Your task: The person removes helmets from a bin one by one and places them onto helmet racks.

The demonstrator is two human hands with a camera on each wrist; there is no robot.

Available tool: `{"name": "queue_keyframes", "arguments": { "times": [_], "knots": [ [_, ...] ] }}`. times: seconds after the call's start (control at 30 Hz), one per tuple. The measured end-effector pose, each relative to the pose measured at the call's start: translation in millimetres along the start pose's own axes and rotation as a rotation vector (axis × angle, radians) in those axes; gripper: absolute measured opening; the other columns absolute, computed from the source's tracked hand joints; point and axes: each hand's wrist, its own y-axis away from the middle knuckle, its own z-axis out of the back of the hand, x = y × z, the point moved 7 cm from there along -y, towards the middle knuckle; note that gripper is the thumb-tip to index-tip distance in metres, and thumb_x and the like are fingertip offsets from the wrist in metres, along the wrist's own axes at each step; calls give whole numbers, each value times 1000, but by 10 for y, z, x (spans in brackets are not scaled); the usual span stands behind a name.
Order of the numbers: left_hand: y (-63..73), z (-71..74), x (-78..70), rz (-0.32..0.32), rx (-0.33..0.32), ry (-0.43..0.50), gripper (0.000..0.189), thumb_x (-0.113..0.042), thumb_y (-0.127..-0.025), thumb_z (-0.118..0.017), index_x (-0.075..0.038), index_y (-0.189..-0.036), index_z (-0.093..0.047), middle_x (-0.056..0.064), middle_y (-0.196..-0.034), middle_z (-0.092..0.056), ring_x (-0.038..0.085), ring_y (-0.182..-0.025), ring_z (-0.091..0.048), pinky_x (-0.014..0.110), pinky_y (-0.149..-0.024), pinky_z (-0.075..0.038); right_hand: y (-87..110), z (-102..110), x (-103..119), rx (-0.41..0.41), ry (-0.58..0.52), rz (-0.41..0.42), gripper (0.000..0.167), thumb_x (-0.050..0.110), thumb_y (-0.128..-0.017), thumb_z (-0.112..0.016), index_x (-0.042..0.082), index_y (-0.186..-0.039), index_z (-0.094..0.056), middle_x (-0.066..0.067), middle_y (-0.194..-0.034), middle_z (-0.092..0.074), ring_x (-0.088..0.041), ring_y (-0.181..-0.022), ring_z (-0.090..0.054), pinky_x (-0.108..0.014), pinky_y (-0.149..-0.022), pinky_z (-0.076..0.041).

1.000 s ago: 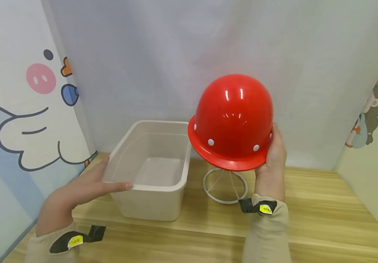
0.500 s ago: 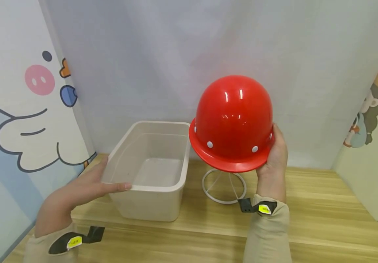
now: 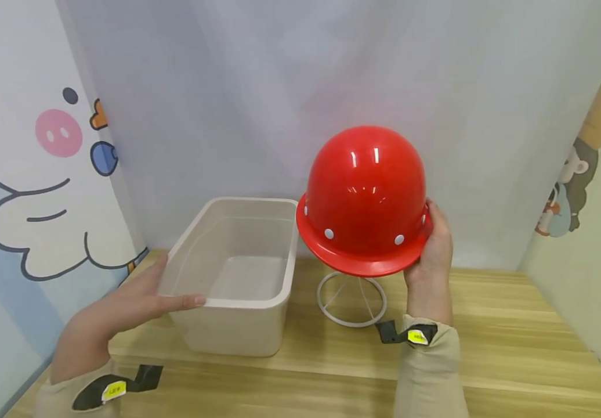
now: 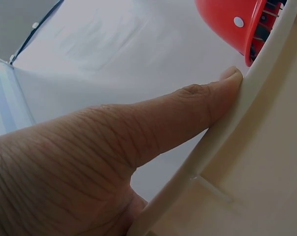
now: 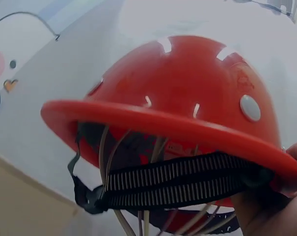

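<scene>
A glossy red hard hat (image 3: 365, 197) with white round studs is at the right of centre in the head view. My right hand (image 3: 431, 258) grips its brim from the right; in the right wrist view, its black adjustment band (image 5: 177, 182) shows underneath. A white wire stand (image 3: 351, 325) has its ring base on the table below, with rods running up under the hat. Whether the hat rests on the stand I cannot tell. My left hand (image 3: 128, 305) lies against the near left corner of a beige plastic bin (image 3: 232, 328), its thumb straight along the rim. Its other fingers are mostly hidden.
Both the bin and the stand are on a wood-grain table (image 3: 493, 348). A pale grey curtain (image 3: 217, 104) hangs behind it. Printed cartoon panels flank the left (image 3: 55, 232) and right (image 3: 567, 232) sides. The bin is bare inside.
The whole head view has shifted slightly left and down. Both hands keep their places on the bin and the hard hat, and the hat stays above the stand.
</scene>
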Motion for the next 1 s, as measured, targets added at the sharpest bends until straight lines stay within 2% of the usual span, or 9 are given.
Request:
{"name": "queue_keyframes", "arguments": {
  "times": [0.13,0.27,0.37,0.53,0.67,0.77,0.87,0.93,1.0],
  "knots": [
    [-17,-3,14,0,-2,3,87,-30,-90,-77,-28,-157,-21,12,-134,-53,31,-112,-58,46,-86,-51,9,133,68,-39,142,0,34,29,-104,-53,19,-137,-50,-1,-132,-54,-17,-119,-54,-28,-92,-54],
    [-35,-8,31,11,-3,2,90,-31,-90,-77,-23,-158,-19,15,-135,-52,33,-112,-58,45,-83,-52,53,261,148,0,407,-41,46,38,-105,-51,23,-147,-41,3,-107,-65,-12,-90,-64,-24,-78,-57],
    [-49,-9,47,7,-7,-6,91,-30,-90,-77,-19,-158,-18,16,-135,-52,32,-112,-58,45,-83,-52,94,313,199,98,570,-73,55,44,-105,-48,20,-152,-32,4,-94,-71,-11,-78,-69,-25,-75,-58],
    [-66,28,75,-1,-34,-64,89,-34,-89,-77,-15,-157,-22,13,-135,-53,28,-111,-59,47,-89,-50,176,361,216,264,776,-89,70,48,-105,-47,8,-157,-21,-1,-120,-67,-14,-98,-71,-31,-86,-58],
    [-69,60,119,32,-51,-123,88,-39,-89,-76,-13,-155,-25,13,-135,-54,30,-114,-58,51,-91,-49,245,421,202,316,973,-68,71,51,-105,-43,6,-157,-24,-12,-140,-54,-15,-112,-65,-30,-90,-56],
    [-50,74,158,111,-56,-233,98,-49,-89,-73,-5,-159,-19,22,-146,-42,40,-127,-46,62,-97,-44,301,457,200,334,1112,-42,66,51,-106,-41,9,-156,-30,-16,-148,-49,-23,-124,-59,-27,-91,-55],
    [-25,93,149,162,-75,-361,110,-58,-87,-71,0,-160,-11,30,-157,-19,51,-138,-28,73,-101,-33,374,465,195,376,1243,-16,62,47,-107,-41,10,-155,-32,-17,-151,-46,-33,-133,-52,-35,-97,-52],
    [-27,105,85,145,-106,-414,112,-58,-88,-70,-1,-160,-7,30,-161,-9,56,-139,-23,76,-101,-29,434,457,196,413,1334,12,60,44,-107,-42,10,-155,-32,-17,-153,-44,-38,-136,-47,-47,-102,-49],
    [-38,113,-10,100,-149,-454,110,-58,-88,-69,-7,-162,-6,27,-163,-6,57,-139,-24,78,-101,-29,491,433,205,448,1400,52,59,41,-108,-44,9,-155,-34,-17,-153,-43,-41,-137,-44,-59,-104,-44]
  ]
}}
